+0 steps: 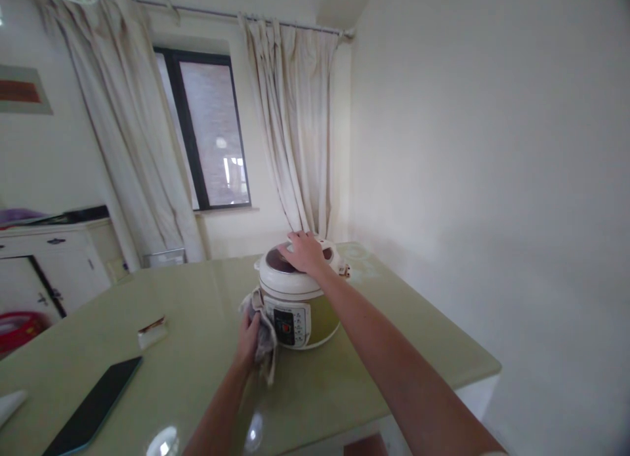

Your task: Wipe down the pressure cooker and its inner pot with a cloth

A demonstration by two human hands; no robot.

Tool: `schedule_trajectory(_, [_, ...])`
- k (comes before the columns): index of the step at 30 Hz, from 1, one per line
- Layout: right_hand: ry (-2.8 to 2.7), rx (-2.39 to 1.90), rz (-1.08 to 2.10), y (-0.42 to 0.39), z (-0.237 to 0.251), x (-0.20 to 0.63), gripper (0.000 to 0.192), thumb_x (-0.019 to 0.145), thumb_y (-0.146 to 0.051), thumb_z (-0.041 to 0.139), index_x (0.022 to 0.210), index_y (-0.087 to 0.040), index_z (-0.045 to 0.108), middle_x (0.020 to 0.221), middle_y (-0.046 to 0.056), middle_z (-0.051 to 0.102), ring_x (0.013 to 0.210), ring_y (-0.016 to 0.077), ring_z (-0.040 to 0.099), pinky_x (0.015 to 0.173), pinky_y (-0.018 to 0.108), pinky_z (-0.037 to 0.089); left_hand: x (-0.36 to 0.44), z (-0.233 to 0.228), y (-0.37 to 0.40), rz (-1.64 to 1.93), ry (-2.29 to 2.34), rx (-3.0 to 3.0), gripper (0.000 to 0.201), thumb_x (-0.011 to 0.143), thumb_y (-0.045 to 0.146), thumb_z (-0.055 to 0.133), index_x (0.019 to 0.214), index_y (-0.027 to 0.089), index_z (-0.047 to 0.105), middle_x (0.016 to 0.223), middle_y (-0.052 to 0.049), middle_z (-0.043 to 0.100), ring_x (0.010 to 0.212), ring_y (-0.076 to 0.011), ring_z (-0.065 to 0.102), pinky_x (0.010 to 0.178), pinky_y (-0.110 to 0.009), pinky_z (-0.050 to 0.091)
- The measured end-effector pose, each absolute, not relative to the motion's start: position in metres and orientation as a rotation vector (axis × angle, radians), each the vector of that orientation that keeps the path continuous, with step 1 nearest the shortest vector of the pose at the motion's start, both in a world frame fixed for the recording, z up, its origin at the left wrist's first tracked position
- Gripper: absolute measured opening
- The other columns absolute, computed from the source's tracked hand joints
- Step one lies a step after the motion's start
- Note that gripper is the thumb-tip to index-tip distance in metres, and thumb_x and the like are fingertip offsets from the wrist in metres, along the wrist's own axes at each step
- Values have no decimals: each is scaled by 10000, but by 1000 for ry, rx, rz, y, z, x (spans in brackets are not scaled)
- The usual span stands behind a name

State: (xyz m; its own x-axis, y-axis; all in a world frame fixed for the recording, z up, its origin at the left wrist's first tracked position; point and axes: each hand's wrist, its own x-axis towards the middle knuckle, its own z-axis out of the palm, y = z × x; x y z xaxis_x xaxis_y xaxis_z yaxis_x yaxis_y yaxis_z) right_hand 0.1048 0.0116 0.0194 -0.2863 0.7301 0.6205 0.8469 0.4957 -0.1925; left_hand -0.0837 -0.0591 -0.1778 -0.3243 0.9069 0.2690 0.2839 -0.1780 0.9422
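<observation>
A cream and olive electric pressure cooker [315, 318] stands on the pale green table [207, 298], its control panel facing me. My right hand [304, 251] lies flat on top of the cooker's lid [275, 275]. My left hand [247, 340] grips a grey cloth [266, 341] and presses it against the cooker's lower left side, beside the control panel.
A dark phone or tablet [93, 407] lies near the table's front left. A small white wrapped item [152, 334] sits behind it. A white cabinet [54, 262] and a red tub [20, 330] stand at left. Curtains [295, 128] frame a window; a plain wall runs along the right.
</observation>
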Motion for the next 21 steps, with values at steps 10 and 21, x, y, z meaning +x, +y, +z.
schedule_trajectory(10, [-2099, -1208, -159, 21, 17, 110, 569, 1032, -648, 509, 1264, -174, 721, 1296, 156, 717, 1221, 297, 603, 1064, 408, 441, -11, -150, -93, 1976, 1671, 2416, 462, 873, 375, 723, 1331, 315, 729, 1492, -134, 599, 1551, -426, 347, 1259, -634, 317])
schedule_trajectory(21, [-2192, -1105, -81, 36, 20, 112, 345, 1089, -420, 518, 1222, -188, 736, 1269, 97, 754, 1227, 219, 650, 1093, 340, 414, -43, -80, -70, 1465, 1288, 2802, 317, 826, 433, 739, 1116, 314, 790, 1323, -114, 703, 1433, -390, 511, 1248, -603, 346])
